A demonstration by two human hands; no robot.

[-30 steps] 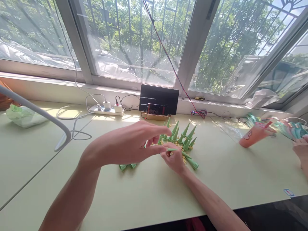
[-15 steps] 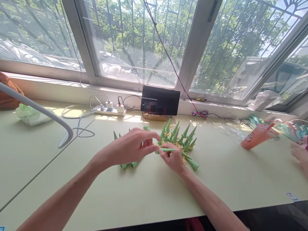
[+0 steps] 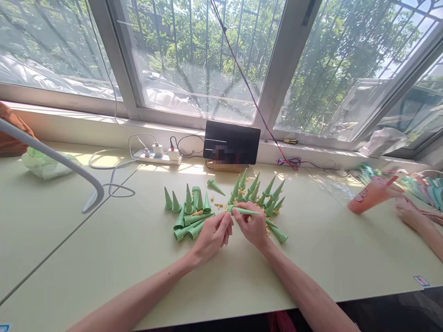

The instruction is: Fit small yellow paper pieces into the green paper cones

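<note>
My right hand is closed around a green plastic spike, which lies nearly level with its tip to the right. My left hand has its fingers pinched together at the wide, collared end of that spike. Whatever those fingers hold is hidden. Close beyond the right hand stands a group of upright green spikes, with small yellow plastic pieces among and beside them. To the left, more green spikes stand or lie in a heap. One loose spike lies between both groups.
A tablet leans at the windowsill, beside a power strip with cables. A tilted cup of pink drink is at the right, near another person's hand. A grey curved tube crosses the left side.
My left hand has come down and towards me from above the spikes, uncovering the left heap, and its fingers have closed at the held spike's wide end. My right hand keeps its grip.
</note>
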